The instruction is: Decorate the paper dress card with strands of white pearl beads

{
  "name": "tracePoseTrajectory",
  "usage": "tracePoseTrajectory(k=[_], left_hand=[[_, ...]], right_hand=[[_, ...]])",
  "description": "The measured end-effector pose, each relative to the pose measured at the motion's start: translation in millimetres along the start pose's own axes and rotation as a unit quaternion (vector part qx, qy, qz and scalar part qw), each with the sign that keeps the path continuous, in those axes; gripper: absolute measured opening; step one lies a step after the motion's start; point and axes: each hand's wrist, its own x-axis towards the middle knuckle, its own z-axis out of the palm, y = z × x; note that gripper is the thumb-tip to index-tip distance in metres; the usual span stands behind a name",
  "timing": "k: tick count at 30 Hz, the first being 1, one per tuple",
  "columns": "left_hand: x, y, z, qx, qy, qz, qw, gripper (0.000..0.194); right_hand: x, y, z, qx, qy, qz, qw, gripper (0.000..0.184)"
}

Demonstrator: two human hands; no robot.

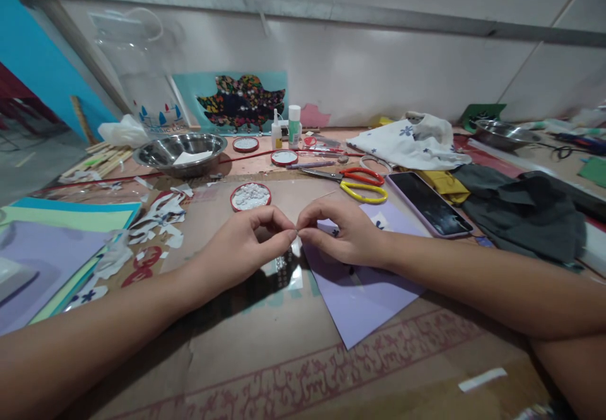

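Your left hand (pixel 243 238) and right hand (pixel 351 234) meet with pinched fingertips, any held piece too small to tell, the lavender paper sheet (pixel 367 309) lying beneath the nearer right, 1 corner toward you.

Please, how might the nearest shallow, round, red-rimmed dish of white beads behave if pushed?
The shallow red-rimmed dish would probably slide rather than tip, being low and wide. Its white beads, apparently loose and nearly filling it, could spill easily.
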Motion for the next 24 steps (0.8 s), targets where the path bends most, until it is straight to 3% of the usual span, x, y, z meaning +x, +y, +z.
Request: tracePoseTrajectory(k=[12, 24], left_hand=[[-0.8, 2.1, -2.7, 0.140, 0.030, 0.109, 0.984, 0.021], [-0.2, 1.9, -1.4, 0.138, 0.024, 0.075, 0.987, 0.020]], right_hand=[[-0.8, 0.3, 0.7, 0.001, -0.010, 0.015, 1.000, 0.003], [-4.0, 4.5, 5.2, 0.053, -0.031, 0.040, 0.997, 0.008]])
